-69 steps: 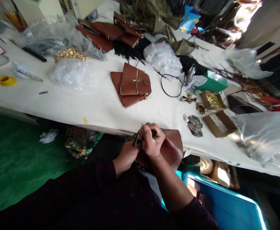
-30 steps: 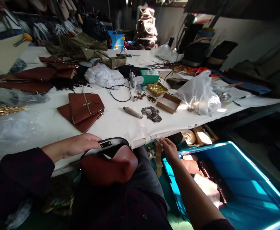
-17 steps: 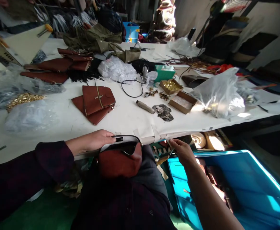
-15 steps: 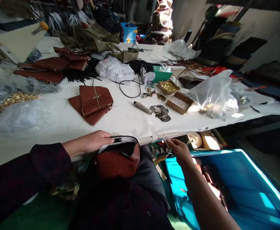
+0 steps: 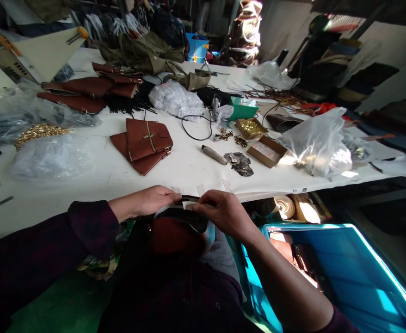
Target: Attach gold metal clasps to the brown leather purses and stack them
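A reddish-brown leather bag [image 5: 180, 236] sits in the person's lap, below the near edge of the white tabletop [image 5: 95, 185], its upper part in shadow. The left hand [image 5: 154, 202] has its grip pinched on the bag's rim, near 12 o'clock of the opening. The right hand [image 5: 225, 212], just to the 3 o'clock side, grasps a short pale strip [image 5: 189, 205] between thumb and fingers at that same rim; whether the strip touches the rim cannot be told.

At 11 o'clock from the bag lie two overlapping brown leather panels [image 5: 149, 141], the upper one with a zipper. At 1 o'clock rests a wrapped-handle tool [image 5: 214, 155], its tip just beside a pile of grey metal plates [image 5: 239, 164]. A shallow cardboard box [image 5: 267, 151] stands at the pile's 2 o'clock. A blue crate [image 5: 366, 268] holding leather goods is between 3 and 4 o'clock from the bag.
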`<action>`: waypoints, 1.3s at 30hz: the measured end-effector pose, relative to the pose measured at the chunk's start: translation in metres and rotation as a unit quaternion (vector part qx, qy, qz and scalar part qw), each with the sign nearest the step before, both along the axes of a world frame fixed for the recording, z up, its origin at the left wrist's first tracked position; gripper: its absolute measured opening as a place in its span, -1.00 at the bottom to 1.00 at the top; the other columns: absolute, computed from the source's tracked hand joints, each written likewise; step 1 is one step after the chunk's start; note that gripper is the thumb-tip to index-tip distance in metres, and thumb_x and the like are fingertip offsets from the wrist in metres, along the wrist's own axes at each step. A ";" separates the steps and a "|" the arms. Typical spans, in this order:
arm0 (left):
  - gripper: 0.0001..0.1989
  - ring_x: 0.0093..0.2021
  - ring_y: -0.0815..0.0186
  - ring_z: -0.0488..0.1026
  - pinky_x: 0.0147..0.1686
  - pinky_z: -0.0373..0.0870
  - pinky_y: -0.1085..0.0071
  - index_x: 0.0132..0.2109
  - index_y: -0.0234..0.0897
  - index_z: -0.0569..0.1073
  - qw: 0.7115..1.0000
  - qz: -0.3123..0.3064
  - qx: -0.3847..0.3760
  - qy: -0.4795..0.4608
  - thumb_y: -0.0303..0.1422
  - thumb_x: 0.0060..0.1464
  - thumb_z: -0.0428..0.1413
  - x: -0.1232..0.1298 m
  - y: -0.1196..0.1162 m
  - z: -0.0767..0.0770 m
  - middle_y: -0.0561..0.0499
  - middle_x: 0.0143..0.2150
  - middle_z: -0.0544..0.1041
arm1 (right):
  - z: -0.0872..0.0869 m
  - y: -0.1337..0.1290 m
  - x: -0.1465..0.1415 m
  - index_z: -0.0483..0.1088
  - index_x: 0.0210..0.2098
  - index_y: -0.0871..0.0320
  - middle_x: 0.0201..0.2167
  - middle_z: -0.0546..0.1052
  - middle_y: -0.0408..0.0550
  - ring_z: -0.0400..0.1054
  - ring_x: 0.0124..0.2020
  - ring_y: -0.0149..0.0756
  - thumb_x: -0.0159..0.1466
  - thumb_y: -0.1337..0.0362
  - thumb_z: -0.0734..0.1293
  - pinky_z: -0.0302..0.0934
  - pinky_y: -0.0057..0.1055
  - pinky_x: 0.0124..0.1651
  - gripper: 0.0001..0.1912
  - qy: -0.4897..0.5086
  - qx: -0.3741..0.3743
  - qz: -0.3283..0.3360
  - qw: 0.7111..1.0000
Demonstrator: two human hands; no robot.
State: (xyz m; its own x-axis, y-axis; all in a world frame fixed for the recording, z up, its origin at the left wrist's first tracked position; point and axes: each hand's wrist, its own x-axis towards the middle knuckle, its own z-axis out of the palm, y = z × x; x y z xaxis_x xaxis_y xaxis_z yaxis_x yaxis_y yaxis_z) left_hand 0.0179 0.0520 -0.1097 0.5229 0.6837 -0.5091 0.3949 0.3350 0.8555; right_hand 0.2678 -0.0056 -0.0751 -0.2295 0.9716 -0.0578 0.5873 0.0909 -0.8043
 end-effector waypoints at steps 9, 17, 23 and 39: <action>-0.28 -0.41 0.27 0.36 -0.40 0.28 0.36 -0.27 -0.34 0.58 1.000 0.014 -0.010 0.013 0.34 0.04 0.19 -0.010 -0.015 0.005 -0.01 -0.41 0.51 | -0.013 0.003 -0.031 0.64 -0.34 0.02 -0.38 0.68 -0.17 0.48 -0.34 -0.31 0.33 0.08 0.51 0.11 -0.40 -0.24 -0.81 -0.144 0.045 0.021 0.988; -0.43 -0.32 0.15 0.49 -0.35 0.34 0.34 -0.18 -0.36 0.65 1.000 -0.021 0.008 0.015 0.09 -0.07 0.40 -0.011 -0.025 0.006 -0.04 -0.35 0.60 | -0.026 0.000 -0.035 0.65 -0.34 0.03 -0.35 0.69 -0.15 0.51 -0.30 -0.28 0.35 0.06 0.49 0.11 -0.37 -0.19 -0.79 -0.161 0.061 0.007 0.985; -0.52 -0.34 0.14 0.50 -0.38 0.32 0.36 -0.20 -0.34 0.66 0.995 -0.012 0.074 0.069 0.01 -0.06 0.37 -0.011 -0.025 -0.005 0.00 -0.39 0.60 | -0.028 -0.002 -0.036 0.64 -0.35 0.03 -0.33 0.70 -0.10 0.52 -0.27 -0.22 0.37 -0.02 0.46 0.15 -0.32 -0.10 -0.70 -0.180 0.074 -0.003 0.981; -0.50 -0.42 0.27 0.34 -0.43 0.15 0.41 -0.33 -0.32 0.60 0.976 -0.029 0.158 0.145 0.10 0.10 0.24 0.002 -0.027 -0.001 0.06 -0.46 0.48 | -0.033 -0.003 -0.034 0.63 -0.35 0.03 -0.34 0.69 -0.13 0.52 -0.27 -0.23 0.37 0.02 0.45 0.10 -0.34 -0.20 -0.73 -0.168 0.064 -0.016 0.984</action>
State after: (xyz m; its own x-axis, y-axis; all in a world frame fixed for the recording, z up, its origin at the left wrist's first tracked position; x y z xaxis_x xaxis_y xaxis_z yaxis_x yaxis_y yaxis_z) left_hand 0.0194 0.0245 -0.1105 0.4308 0.8040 -0.4098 0.6459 0.0425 0.7623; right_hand 0.2340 -0.0090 -0.1085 -0.1882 0.9821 -0.0022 0.8225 0.1564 -0.5469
